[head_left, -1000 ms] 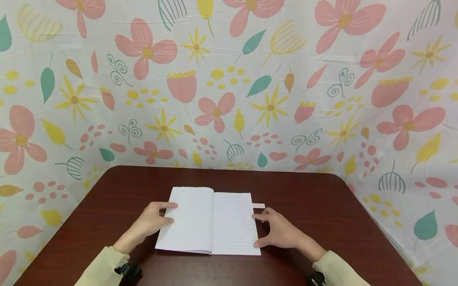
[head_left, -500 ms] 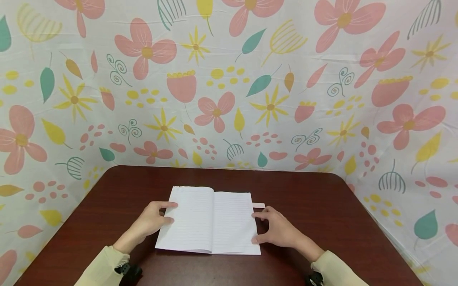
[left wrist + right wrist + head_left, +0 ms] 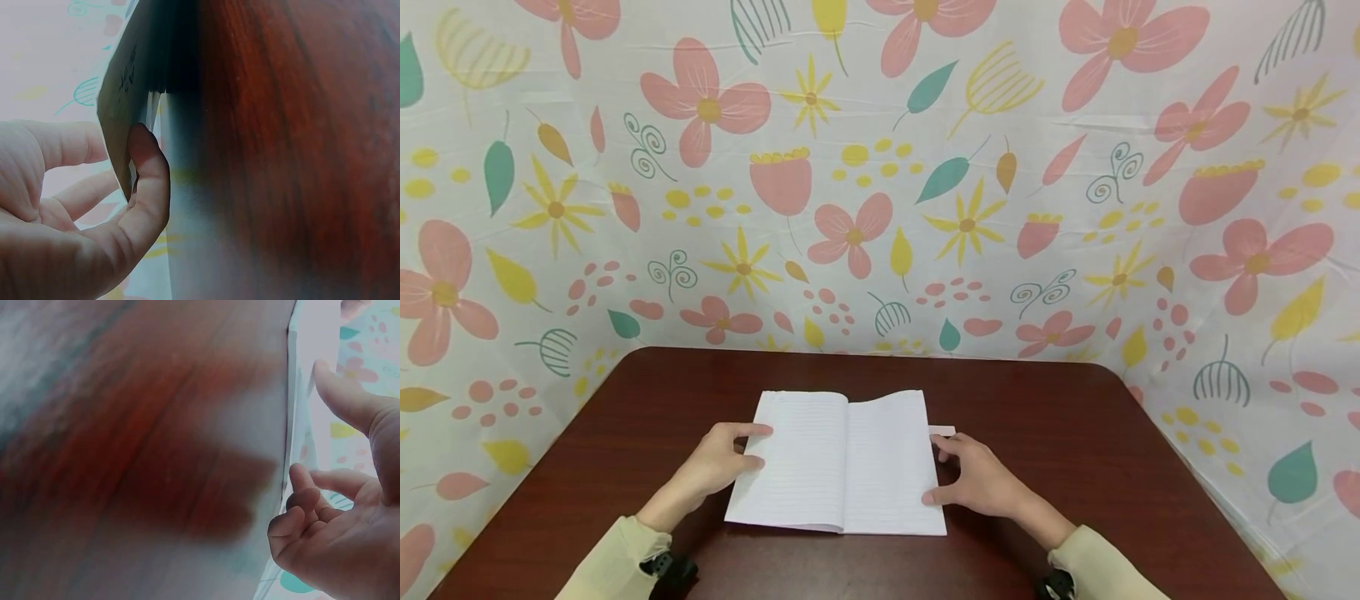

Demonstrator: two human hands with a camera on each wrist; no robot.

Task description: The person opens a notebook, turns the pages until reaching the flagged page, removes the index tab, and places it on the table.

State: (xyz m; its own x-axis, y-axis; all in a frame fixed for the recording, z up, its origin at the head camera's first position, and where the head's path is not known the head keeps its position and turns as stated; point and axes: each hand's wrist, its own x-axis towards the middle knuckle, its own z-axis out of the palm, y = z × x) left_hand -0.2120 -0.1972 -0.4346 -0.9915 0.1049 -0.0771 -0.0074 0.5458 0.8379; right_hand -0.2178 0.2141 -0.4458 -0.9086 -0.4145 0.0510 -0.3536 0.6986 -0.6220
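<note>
An open notebook (image 3: 805, 467) with white ruled pages lies on the table in the head view. My left hand (image 3: 711, 458) grips its left edge, thumb and fingers on the page side in the head view. In the left wrist view the left thumb and fingers (image 3: 150, 181) lie on opposite sides of the notebook's edge. At the right edge is my right hand (image 3: 981, 479), its thumb on the right page (image 3: 887, 467) and its index fingertip at the page's edge. That page bows upward at its far corner. The right hand's other fingers are curled in the right wrist view.
A pale strip (image 3: 942, 431) sticks out past the notebook's right edge. The table (image 3: 1000, 392) is dark reddish wood with rounded far corners. Behind it hangs a white cloth (image 3: 865, 125) printed with flowers and leaves. Both wrists carry black straps.
The right page's far corner has risen from lying flat, and its edge now curves upward. My right thumb has slid slightly left onto the page. The left hand stays in place.
</note>
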